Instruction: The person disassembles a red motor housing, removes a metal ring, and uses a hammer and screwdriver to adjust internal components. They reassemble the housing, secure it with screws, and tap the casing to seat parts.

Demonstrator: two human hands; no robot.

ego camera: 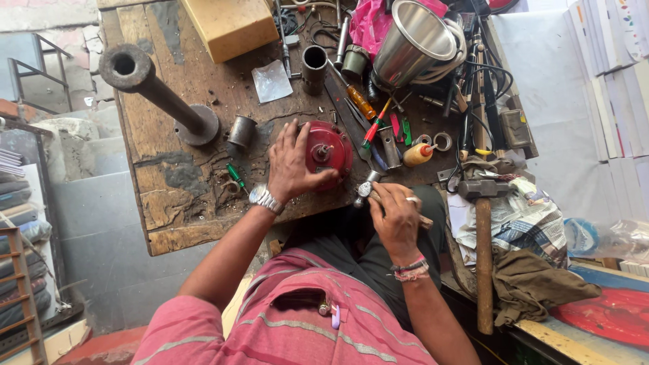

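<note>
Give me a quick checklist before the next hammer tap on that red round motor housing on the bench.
1. Housing steadied: the left hand lies flat over the red housing, fingers spread on it. Ok.
2. Hammer gripped: the right hand is closed around the small hammer, whose metal head sits near the housing's edge. Ok.
3. Fingers out of the strike path: the left thumb lies close to the hammer head. Not ok.
4. Housing seated on the wooden bench: it sits near the front edge; the underside is hidden. Cannot tell.
5. Space around: screwdrivers and loose tools crowd the housing's right side. Not ok.
</note>
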